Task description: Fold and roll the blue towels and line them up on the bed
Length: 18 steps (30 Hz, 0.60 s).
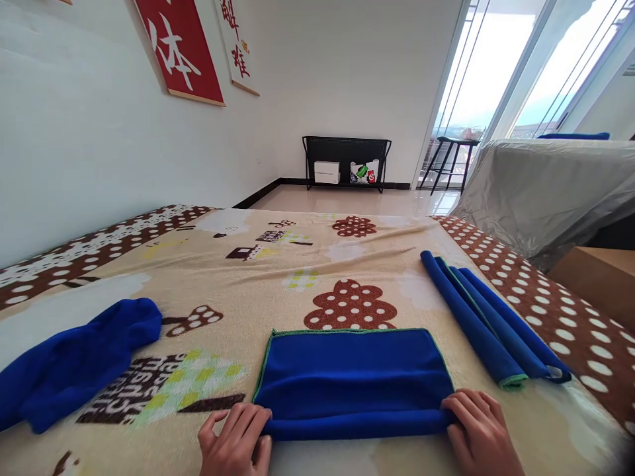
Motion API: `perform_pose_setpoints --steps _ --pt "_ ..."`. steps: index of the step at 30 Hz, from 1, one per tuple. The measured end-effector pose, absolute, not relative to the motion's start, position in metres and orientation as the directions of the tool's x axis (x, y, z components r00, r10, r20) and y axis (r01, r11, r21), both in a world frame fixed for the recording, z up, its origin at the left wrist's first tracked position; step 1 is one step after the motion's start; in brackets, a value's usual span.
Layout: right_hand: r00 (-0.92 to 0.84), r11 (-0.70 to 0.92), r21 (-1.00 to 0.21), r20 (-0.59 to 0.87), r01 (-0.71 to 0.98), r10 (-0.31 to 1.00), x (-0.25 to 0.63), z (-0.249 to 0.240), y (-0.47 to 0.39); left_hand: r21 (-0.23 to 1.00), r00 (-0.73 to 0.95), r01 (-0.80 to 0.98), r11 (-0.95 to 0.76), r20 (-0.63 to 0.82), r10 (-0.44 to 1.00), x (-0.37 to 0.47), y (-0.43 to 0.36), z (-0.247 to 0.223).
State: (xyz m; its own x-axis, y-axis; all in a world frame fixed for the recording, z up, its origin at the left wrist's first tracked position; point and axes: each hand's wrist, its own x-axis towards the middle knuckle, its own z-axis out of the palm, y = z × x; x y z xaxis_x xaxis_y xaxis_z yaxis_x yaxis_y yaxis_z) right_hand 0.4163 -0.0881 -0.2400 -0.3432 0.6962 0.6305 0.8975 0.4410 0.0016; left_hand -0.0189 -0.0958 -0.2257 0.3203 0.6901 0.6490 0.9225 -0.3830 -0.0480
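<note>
A blue cloth (354, 370) with green edging lies in front of me, flat at its far part and rolled along its near edge. My left hand (237, 436) is closed on the left end of the roll, its fingers curled over it. At the right end, my right hand (476, 430) grips the roll in the same way. Several rolled blue cloths (489, 324) lie side by side to the right. A crumpled blue cloth (82, 360) lies on the left.
Everything rests on a beige patterned blanket (238, 284) with brown polka-dot borders. A cardboard box (598, 281) and a plastic-covered piece of furniture (550, 185) stand at the right. Beyond are a black rack (347, 149) and a black stool (456, 141).
</note>
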Motion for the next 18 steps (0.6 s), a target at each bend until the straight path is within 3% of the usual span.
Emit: perform_pose_setpoints --steps 3,7,10,18 --pt "-0.287 0.366 0.024 0.67 0.93 0.684 0.393 -0.241 -0.08 -0.061 0.278 0.94 -0.335 0.709 0.648 0.001 -0.089 -0.222" --pt "-0.427 0.555 0.01 0.65 0.832 0.628 0.344 -0.24 -0.074 -0.053 0.439 0.834 -0.549 0.666 0.603 0.055 -0.081 -0.219" --pt "-0.519 0.644 0.024 0.615 0.765 0.594 0.313 -0.239 -0.072 -0.113 0.54 0.767 -0.631 0.646 0.54 0.09 -0.075 -0.228" --pt "-0.458 0.485 0.097 0.528 0.869 0.715 0.352 -0.248 -0.065 -0.089 0.45 0.864 -0.496 0.58 0.679 0.048 -0.07 -0.249"
